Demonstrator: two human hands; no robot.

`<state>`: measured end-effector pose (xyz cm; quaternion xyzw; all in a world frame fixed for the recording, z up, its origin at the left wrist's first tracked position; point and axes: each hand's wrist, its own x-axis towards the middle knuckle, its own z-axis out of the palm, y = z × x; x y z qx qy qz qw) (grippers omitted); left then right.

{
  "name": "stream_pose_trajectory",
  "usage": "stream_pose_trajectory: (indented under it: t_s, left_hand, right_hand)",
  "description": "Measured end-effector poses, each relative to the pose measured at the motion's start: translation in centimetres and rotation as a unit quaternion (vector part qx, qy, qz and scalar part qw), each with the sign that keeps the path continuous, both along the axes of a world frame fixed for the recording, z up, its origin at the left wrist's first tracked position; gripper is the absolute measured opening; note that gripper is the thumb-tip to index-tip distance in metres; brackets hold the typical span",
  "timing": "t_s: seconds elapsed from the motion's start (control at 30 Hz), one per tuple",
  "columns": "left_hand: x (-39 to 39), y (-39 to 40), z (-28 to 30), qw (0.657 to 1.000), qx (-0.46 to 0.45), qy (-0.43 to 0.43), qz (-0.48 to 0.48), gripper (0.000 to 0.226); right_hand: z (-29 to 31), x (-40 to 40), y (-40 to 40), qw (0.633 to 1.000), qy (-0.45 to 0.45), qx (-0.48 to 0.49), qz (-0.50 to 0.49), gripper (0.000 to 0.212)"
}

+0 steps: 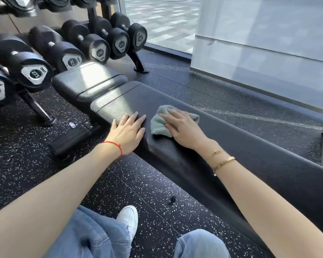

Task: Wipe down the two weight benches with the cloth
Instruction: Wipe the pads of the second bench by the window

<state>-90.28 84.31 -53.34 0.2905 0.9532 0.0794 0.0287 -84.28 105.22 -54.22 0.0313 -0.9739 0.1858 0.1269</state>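
Observation:
A long black padded weight bench [222, 146] runs from the middle of the view to the lower right. A second padded section [86, 81] lies beyond it at the upper left, by the dumbbells. A crumpled light green cloth [159, 121] rests on the long pad. My right hand [183, 127] lies flat on top of the cloth, pressing it onto the pad. My left hand [128, 130] rests flat on the pad's near edge, just left of the cloth, fingers spread and holding nothing.
A rack of black dumbbells [67, 51] stands at the upper left, its feet on the speckled rubber floor [147, 183]. A glass wall and a white panel [259, 43] run along the far side. My legs and a white shoe [128, 218] are at the bottom.

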Motion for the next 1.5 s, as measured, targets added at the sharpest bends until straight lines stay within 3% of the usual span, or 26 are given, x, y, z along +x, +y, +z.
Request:
stream_pose_trajectory:
  t_s: [0.1, 0.17, 0.27, 0.43, 0.53, 0.63, 0.7, 0.8, 0.97, 1.1, 1.27, 1.4, 1.5]
  left_hand:
    - [-0.7, -0.5, -0.1, 1.0, -0.006, -0.003, -0.005, 0.053]
    - [-0.8, -0.8, -0.2, 1.0, -0.006, 0.001, -0.013, 0.053]
    - [-0.8, -1.0, -0.4, 1.0, -0.005, 0.006, -0.019, 0.053]
    - [-0.7, -0.7, -0.4, 1.0, -0.004, -0.005, -0.01, 0.053]
    - [-0.6, -0.4, -0.3, 1.0, -0.003, -0.012, -0.003, 0.053]
    - [-0.7, -0.5, -0.4, 1.0, -0.005, -0.012, -0.002, 0.054]
    - [-0.6, -0.7, -0.6, 1.0, -0.003, -0.008, -0.004, 0.054]
    - [-0.5, -0.9, -0.7, 1.0, -0.001, 0.001, -0.01, 0.054]
    - [-0.1, -0.5, -0.6, 1.0, 0.003, 0.012, 0.001, 0.053]
    - [0.7, 0.8, -0.4, 1.0, 0.006, 0.014, -0.005, 0.053]
    - [2.1, 2.7, -0.5, 0.998, 0.015, 0.023, -0.048, 0.053]
    - [2.7, 3.6, -0.4, 0.997, 0.008, 0.023, -0.07, 0.053]
    - [3.1, 4.1, -0.5, 0.997, 0.001, 0.023, -0.079, 0.053]
  right_hand:
    - [-0.1, 5.3, -2.3, 0.994, 0.023, 0.006, 0.107, 0.04]
    - [-0.1, 8.0, -1.0, 0.993, 0.016, -0.01, 0.116, 0.039]
    - [0.4, 7.5, 2.5, 0.998, 0.014, -0.035, 0.056, 0.039]
    - [1.0, -1.3, 3.7, 0.997, 0.001, -0.02, -0.078, 0.041]
    - [0.2, -1.6, -0.4, 1.0, -0.004, -0.011, -0.011, 0.041]
    - [0.1, 4.1, -2.8, 0.995, 0.016, -0.006, 0.101, 0.041]
    - [0.0, 8.0, -1.7, 0.992, 0.013, -0.014, 0.122, 0.04]
    - [0.2, 9.7, 2.5, 0.998, 0.007, -0.044, 0.041, 0.04]
    - [0.9, 3.8, 5.9, 0.988, -0.011, -0.045, -0.147, 0.042]
    - [0.2, 4.8, 1.5, 0.999, -0.009, -0.027, -0.042, 0.041]
    - [0.2, 15.2, -0.5, 0.998, 0.0, -0.004, 0.067, 0.041]
    - [1.0, 20.3, 2.9, 0.999, -0.013, -0.039, 0.003, 0.042]
    - [0.8, 18.1, 6.8, 0.995, -0.003, -0.036, -0.09, 0.044]
